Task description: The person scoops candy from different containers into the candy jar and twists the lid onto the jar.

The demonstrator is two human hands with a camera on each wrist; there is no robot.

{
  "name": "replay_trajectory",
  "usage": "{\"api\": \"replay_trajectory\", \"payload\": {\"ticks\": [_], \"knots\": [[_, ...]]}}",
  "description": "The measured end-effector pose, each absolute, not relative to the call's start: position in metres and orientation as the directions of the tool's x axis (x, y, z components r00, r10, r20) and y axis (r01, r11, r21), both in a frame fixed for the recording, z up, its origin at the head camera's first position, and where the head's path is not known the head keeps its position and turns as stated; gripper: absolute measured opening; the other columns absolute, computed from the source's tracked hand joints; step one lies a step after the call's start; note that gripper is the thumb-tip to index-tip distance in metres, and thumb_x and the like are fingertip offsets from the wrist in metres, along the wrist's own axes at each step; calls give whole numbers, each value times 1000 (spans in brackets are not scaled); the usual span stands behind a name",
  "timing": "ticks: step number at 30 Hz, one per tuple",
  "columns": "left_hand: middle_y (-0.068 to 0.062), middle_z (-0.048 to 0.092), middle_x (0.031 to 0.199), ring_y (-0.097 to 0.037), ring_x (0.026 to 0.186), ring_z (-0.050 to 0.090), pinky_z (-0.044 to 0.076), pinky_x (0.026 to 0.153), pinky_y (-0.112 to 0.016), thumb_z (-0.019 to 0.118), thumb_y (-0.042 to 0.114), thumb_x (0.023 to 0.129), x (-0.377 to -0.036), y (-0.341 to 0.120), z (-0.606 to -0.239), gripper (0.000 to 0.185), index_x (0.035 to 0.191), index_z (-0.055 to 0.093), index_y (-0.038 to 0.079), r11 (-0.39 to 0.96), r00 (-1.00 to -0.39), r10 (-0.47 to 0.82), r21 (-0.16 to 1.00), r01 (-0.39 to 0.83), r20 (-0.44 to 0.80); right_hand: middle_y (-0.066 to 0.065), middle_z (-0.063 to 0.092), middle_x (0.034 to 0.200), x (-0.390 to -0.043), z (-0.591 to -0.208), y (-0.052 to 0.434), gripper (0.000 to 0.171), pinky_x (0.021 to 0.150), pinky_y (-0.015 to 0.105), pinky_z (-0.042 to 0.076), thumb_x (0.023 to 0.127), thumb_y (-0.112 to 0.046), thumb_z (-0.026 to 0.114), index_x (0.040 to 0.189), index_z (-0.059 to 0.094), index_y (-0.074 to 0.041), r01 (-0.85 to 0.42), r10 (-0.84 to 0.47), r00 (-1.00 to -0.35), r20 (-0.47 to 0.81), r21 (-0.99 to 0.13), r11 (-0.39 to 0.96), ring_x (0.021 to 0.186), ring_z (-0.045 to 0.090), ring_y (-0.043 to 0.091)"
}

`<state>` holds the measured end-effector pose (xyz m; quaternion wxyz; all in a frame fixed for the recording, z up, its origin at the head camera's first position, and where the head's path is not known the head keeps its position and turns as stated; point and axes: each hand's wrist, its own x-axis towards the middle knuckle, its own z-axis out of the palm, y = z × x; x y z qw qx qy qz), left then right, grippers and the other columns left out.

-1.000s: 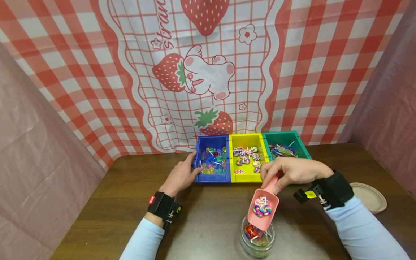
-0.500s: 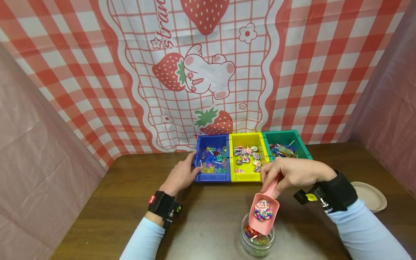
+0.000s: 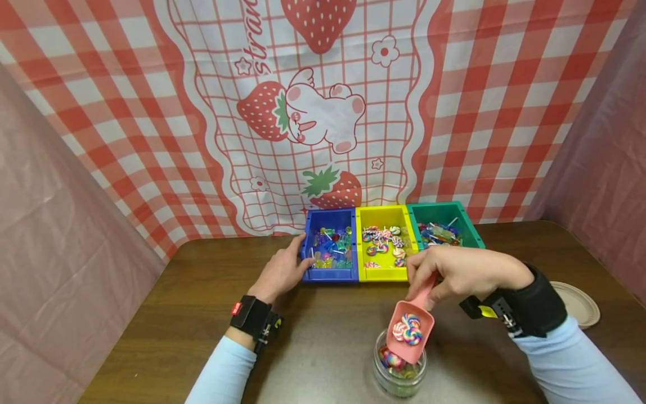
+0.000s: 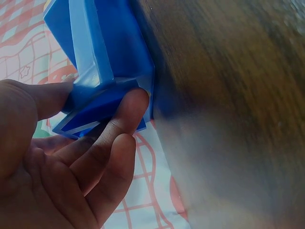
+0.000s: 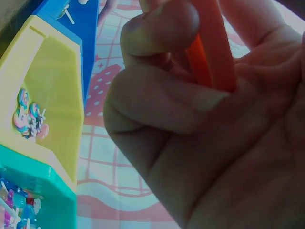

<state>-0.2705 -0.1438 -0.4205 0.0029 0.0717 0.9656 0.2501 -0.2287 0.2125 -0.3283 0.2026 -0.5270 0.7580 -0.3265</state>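
Note:
My right hand [image 3: 456, 274] grips the handle of a small pink scoop [image 3: 420, 321], which tilts down over the mouth of a glass jar [image 3: 398, 387]. Several swirl lollipop pieces [image 3: 407, 329] lie in the scoop's bowl. Colourful candies [image 3: 393, 359] show inside the jar, partly covered by the scoop's lip. In the right wrist view, curled fingers [image 5: 162, 100] wrap the scoop handle [image 5: 214, 47]. On the other side, my left hand [image 3: 282, 270] holds the left wall of a blue bin [image 3: 330, 275]; the left wrist view has its thumb and fingers on either side of that wall.
A yellow bin [image 3: 383, 275] of swirl lollipops and a green bin [image 3: 466, 224] of mixed candies adjoin the blue one at the back of the wooden table [image 3: 212, 320]. A beige plate [image 3: 580, 306] sits at the right. A checked strawberry cloth [image 3: 323, 112] hangs behind.
The scoop has moved slightly down and right with my right hand. Swirl pieces have shifted inside it, and a multicoloured piece now shows in the jar below its lip. My left hand stays put.

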Motion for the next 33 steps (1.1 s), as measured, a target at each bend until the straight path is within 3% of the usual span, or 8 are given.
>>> {"api": "replay_trajectory", "payload": {"ticks": [21,28,33], "knots": [[-20,54,141,-26,111,59,45,100,-51,61,39,100,-271,-144,-421,69,157,29,17,865,-990,136,484,134,31,-9,60,89,-224,-321,218,14,67,27,50,89,-27,75,103,78,-27,-704,-907,-417,56,-651,283,85,56,12],[-20,55,140,-25,107,59,46,99,-51,60,40,100,-270,-144,-421,70,157,28,16,868,-990,140,477,139,33,-11,64,100,-229,-319,224,20,74,29,53,90,-28,73,110,76,-26,-715,-828,-544,135,-592,373,92,56,13],[-20,54,141,-25,108,59,46,99,-52,60,40,100,-270,-144,-421,70,158,28,16,868,-990,135,479,133,29,-8,60,95,-235,-325,221,24,65,26,51,87,-14,76,111,76,-17,-694,-679,-690,249,-493,525,82,54,13]]}}
